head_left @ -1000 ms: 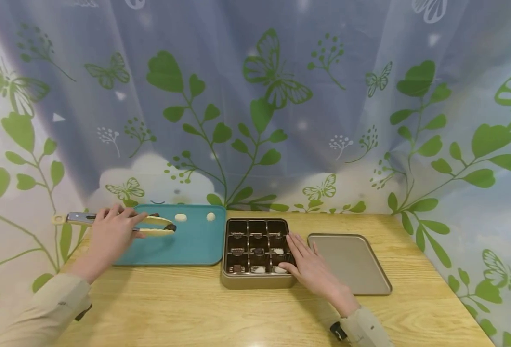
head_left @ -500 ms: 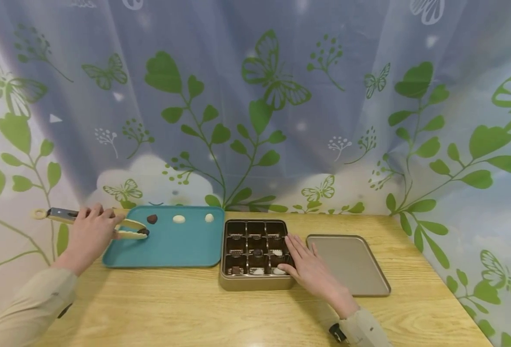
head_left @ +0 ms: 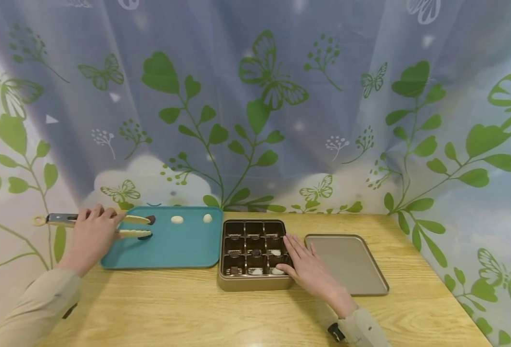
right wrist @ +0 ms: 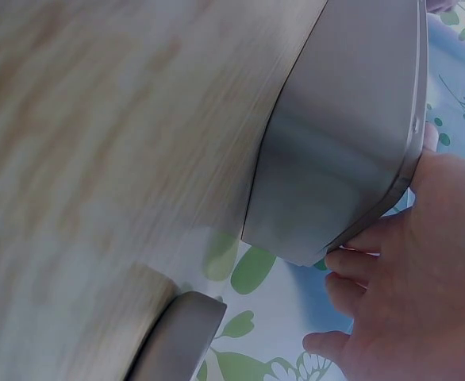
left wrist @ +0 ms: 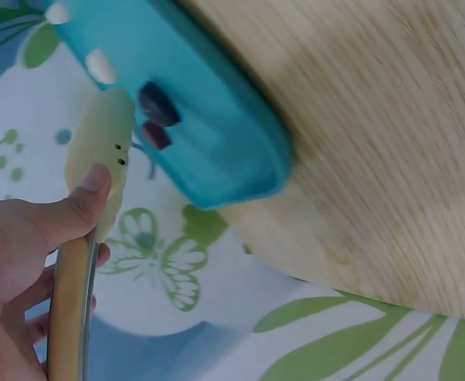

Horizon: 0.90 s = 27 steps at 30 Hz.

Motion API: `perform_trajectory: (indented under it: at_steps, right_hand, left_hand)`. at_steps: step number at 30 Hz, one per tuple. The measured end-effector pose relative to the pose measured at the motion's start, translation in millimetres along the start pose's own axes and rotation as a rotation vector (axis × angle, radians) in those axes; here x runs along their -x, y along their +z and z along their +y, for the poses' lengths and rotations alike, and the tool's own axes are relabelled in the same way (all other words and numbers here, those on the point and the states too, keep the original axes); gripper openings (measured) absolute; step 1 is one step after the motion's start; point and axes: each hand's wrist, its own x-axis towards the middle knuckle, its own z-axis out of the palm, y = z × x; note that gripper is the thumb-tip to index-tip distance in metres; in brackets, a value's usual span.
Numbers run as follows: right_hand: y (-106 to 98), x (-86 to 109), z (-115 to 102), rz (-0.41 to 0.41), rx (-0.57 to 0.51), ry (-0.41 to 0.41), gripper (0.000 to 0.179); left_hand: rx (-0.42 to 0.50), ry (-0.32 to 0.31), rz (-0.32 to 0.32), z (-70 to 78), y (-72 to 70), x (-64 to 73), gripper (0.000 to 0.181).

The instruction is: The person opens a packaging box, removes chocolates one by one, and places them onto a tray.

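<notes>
My left hand [head_left: 94,233] grips yellow-tipped kitchen tongs [head_left: 62,218] over the left part of the teal tray [head_left: 181,253]. The tongs' two arms stand apart. By the upper tip shows one dark chocolate piece [head_left: 151,220], and by the lower tip another dark chocolate [head_left: 144,237]. In the left wrist view both dark pieces [left wrist: 158,104] lie close together on the tray, beside the tongs' head [left wrist: 101,135]. My right hand [head_left: 309,270], fingers extended, rests against the right rim of the divided metal box [head_left: 255,283]. Several compartments of the box hold dark or white pieces.
Two white pieces lie toward the tray's back edge, one [head_left: 176,220] near its middle and one [head_left: 207,218] farther right. A flat metal lid [head_left: 346,262] lies right of the box on the wooden table [head_left: 173,308]. A patterned curtain [head_left: 220,96] hangs behind.
The tongs moved left across the tray with a dark chocolate between their tips, then their arms spread and the chocolate now lies on the tray. My right hand stays at the box.
</notes>
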Motion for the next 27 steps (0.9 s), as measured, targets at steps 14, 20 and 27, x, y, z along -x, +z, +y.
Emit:
perform_trajectory:
  at_steps: [14,20,27]
  right_hand:
    - [-0.2,-0.1,2.2,0.003,0.009,0.003,0.080]
    - [0.3,-0.2,1.3,0.003,0.015,0.000,0.081]
    - [0.1,0.2,0.0,0.004,0.009,-0.003,0.080]
  left_hand:
    - [0.020,0.109,0.179,51.1,-25.9,-5.7,0.056]
    - [0.004,0.171,0.175,81.4,-32.0,-13.3,0.059]
    - [0.017,0.219,0.173,114.7,-39.2,-30.7,0.059]
